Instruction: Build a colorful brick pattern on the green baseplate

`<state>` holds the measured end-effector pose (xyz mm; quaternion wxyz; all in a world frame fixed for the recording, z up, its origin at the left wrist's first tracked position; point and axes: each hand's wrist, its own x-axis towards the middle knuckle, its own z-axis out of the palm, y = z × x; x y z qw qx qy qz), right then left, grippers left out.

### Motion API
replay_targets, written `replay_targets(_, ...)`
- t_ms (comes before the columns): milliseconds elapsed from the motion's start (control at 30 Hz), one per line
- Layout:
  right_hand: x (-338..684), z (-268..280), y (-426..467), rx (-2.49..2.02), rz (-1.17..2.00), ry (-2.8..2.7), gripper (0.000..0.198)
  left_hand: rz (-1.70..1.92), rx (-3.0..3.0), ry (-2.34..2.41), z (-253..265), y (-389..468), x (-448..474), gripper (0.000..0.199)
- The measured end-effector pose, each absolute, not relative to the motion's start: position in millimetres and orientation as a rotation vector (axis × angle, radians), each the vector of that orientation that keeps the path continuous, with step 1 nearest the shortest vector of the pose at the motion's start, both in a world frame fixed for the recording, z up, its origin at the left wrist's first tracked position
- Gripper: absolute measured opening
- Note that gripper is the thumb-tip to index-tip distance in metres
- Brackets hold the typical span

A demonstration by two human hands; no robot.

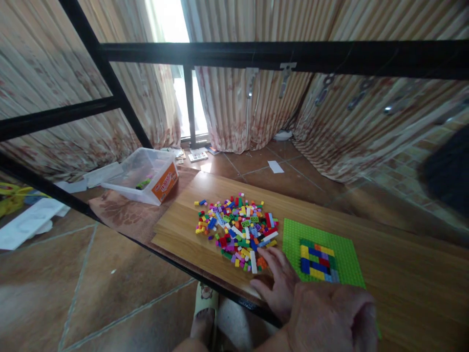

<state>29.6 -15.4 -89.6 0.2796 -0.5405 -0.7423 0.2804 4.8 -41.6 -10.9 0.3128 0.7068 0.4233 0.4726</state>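
Observation:
My right hand (279, 281) reaches to the near right edge of a loose pile of small toy building bricks (238, 225). Its thumb and fingers are spread, close to a long white brick (253, 262) and some orange bricks (261, 263). Nearer the camera, my left hand (330, 313) crosses over my right wrist, above the near part of a green baseplate (318, 232). Its fingers are curled and mostly hidden, so what they hold, if anything, does not show. A block of blue, yellow, red and green bricks (318, 260) sits on the baseplate.
A wooden board (176, 230) carries the bricks and baseplate. At its left end stands a clear plastic box (128, 188) with an orange label and a few bricks. A black metal frame (278, 54) surrounds the area. Papers (275, 166) and white pieces (31, 222) lie on the tiled floor.

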Motion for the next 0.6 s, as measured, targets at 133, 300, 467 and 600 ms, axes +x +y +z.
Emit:
replay_targets(133, 24.7, -91.0, -6.5, -1.408, 0.561, -2.164, 0.058, 1.309, 1.808, 1.116, -13.6, -39.0, 5.4, 0.013)
replay_targets(300, 18.6, -87.0, -4.7, -1.412, 0.512, -2.157, 0.048, 1.316, 1.784, 1.077, -13.5, -38.7, 4.3, 0.012)
replay_targets(467, 24.1, -91.2, 0.6, -1.358, 0.503, -2.066, 0.036, 1.266, 1.746, 1.098, -12.8, -39.3, 3.8, 0.010)
replay_targets(600, 35.0, -97.6, 4.0, -1.321, 0.502, -2.015, 0.032, 1.239, 1.712, 1.078, -10.7, -40.5, 2.9, 0.008)
